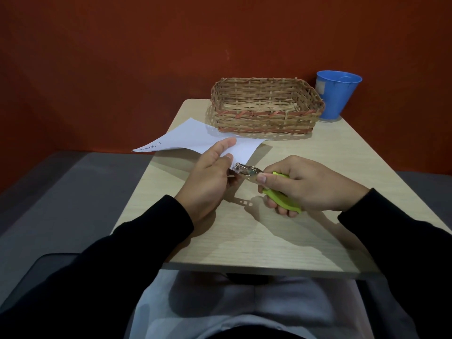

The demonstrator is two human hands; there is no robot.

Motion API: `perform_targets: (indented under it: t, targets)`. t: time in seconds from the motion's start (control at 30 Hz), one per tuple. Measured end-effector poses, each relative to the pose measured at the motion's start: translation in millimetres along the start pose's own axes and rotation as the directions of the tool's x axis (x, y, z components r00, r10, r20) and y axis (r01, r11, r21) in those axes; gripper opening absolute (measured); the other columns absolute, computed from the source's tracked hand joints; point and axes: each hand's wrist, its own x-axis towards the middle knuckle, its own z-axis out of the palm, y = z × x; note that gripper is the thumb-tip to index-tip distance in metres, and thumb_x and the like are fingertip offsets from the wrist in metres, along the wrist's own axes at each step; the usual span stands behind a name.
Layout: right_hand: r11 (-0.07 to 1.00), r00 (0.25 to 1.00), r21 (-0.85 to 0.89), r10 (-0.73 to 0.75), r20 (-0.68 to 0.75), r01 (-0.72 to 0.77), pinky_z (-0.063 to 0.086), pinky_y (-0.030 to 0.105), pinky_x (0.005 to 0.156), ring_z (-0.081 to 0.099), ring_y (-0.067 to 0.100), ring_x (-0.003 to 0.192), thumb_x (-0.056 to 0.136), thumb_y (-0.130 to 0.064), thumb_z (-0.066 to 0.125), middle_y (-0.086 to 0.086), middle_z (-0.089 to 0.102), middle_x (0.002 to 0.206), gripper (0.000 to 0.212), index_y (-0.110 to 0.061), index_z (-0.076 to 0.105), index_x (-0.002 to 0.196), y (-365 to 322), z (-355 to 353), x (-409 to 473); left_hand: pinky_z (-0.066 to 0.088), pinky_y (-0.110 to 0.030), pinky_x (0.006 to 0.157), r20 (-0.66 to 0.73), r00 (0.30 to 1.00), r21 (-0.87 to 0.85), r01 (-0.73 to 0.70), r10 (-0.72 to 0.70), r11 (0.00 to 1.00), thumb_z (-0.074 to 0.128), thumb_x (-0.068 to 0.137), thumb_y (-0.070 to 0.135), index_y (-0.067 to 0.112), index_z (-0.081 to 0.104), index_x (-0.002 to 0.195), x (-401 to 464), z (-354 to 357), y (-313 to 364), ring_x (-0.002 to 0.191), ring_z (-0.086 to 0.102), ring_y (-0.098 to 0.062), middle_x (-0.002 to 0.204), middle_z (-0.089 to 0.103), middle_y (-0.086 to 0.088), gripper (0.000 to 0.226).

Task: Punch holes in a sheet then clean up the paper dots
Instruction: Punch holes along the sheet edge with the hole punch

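Observation:
A white sheet of paper (193, 138) with some handwriting near its left corner is held above the table. My left hand (210, 174) pinches its near edge between thumb and fingers. My right hand (305, 184) grips a hole punch with green handles (281, 196). Its metal jaws (244, 170) sit on the paper's near edge, right beside my left fingers. The shadow on the table under the paper shows several small bright holes (243, 203). No loose paper dots are visible.
A woven basket (266, 106) stands at the back of the light wooden table (269, 241). A blue plastic cup (336, 96) stands at the back right corner. A red wall rises behind; grey floor lies to the left.

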Motion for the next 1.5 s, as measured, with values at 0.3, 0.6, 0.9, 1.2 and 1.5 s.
perform_targets:
  t: [0.3, 0.6, 0.9, 1.2, 1.5]
  targets:
    - [1.000, 1.000, -0.021, -0.005, -0.007, 0.005, 0.058, 0.040, 0.061, 0.066, 0.026, 0.061, 0.106, -0.041, 0.053, 0.013, 0.071, 0.073, 0.045, -0.001, 0.068, 0.094, 2.1, 0.1, 1.4, 0.050, -0.032, 0.075, -0.024, 1.000, 0.004, 0.002, -0.002, 1.000, 0.036, 0.111, 0.006, 0.025, 0.059, 0.130, 0.1, 0.9, 0.3, 0.071, 0.053, -0.014, 0.088, 0.057, -0.011, 0.035]
    - [0.999, 1.000, -0.038, -0.017, -0.007, 0.016, 0.059, 0.042, 0.061, 0.067, 0.026, 0.061, 0.107, -0.039, 0.053, 0.013, 0.072, 0.074, 0.043, -0.002, 0.068, 0.094, 3.7, -0.9, 2.2, 0.047, -0.043, 0.084, -0.037, 0.999, -0.003, 0.005, -0.005, 1.000, 0.036, 0.109, 0.004, 0.024, 0.060, 0.129, 0.4, 1.1, 0.3, 0.068, 0.052, -0.016, 0.077, 0.057, -0.005, 0.037]
    - [0.998, 1.000, -0.055, -0.025, -0.007, 0.024, 0.059, 0.039, 0.059, 0.067, 0.024, 0.059, 0.107, -0.039, 0.053, 0.011, 0.072, 0.073, 0.041, -0.004, 0.069, 0.094, 3.2, 0.0, 2.2, 0.048, -0.043, 0.084, -0.034, 0.999, 0.030, -0.002, 0.003, 1.000, 0.036, 0.110, 0.006, 0.026, 0.060, 0.128, 1.2, -0.5, -1.4, 0.068, 0.053, -0.015, 0.079, 0.058, -0.006, 0.036]
    - [0.966, 0.992, -0.238, -0.112, -0.059, 0.095, 0.057, 0.032, 0.053, 0.065, 0.016, 0.050, 0.107, -0.040, 0.053, 0.013, 0.074, 0.069, 0.043, -0.006, 0.065, 0.084, 1.4, -0.1, 2.1, 0.053, -0.036, 0.089, -0.027, 0.999, 0.094, -0.017, 0.020, 0.995, 0.054, 0.105, 0.030, 0.024, 0.060, 0.137, 2.7, -2.8, -2.4, 0.082, 0.062, -0.014, 0.102, 0.068, -0.004, 0.033]
    - [0.796, 0.966, -0.600, -0.211, -0.149, 0.081, 0.042, 0.036, 0.062, 0.059, 0.005, 0.059, 0.104, -0.043, 0.053, -0.010, 0.065, 0.054, 0.045, -0.016, 0.061, 0.069, 11.7, -27.4, 6.6, 0.049, -0.011, 0.058, -0.153, 0.972, 0.365, -0.112, 0.178, 0.924, 0.070, 0.097, 0.016, 0.010, 0.077, 0.116, 24.3, 12.9, -1.2, 0.051, 0.060, 0.007, 0.088, 0.075, -0.004, 0.021]
